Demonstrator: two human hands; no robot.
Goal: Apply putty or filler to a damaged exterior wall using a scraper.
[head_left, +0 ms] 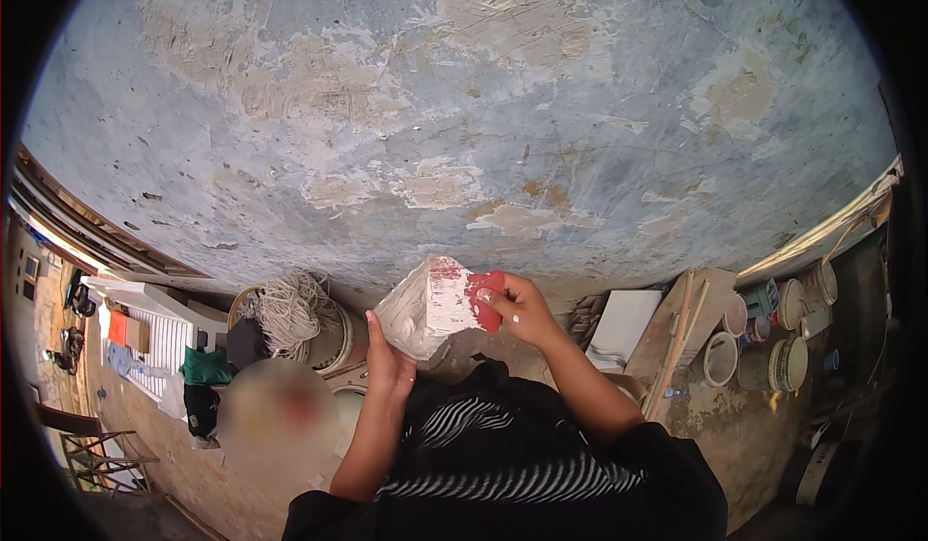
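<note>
A: What sits in the right grip?

B: The red-handled scraper, pinched with the thumb laid over the handle. Its white-smeared blade is at the putty-laden plate, just left of that grip.

A: And the left grip?

B: It clasps the plate by the near left edge, thumb up along the rim. The fingers beneath are mostly hidden, so I can't tell how firmly they press.

A: What could go wrong?

B: If the plate tips, putty could drop onto the dark top below both grips. A hard leftward push might jar the plate loose, and smudged fingers could let the handle slip.

A: Arm pose?

B: Forearms converge: the left rises steeply, the right slants in. The patched wall stands beyond both grips.
</note>
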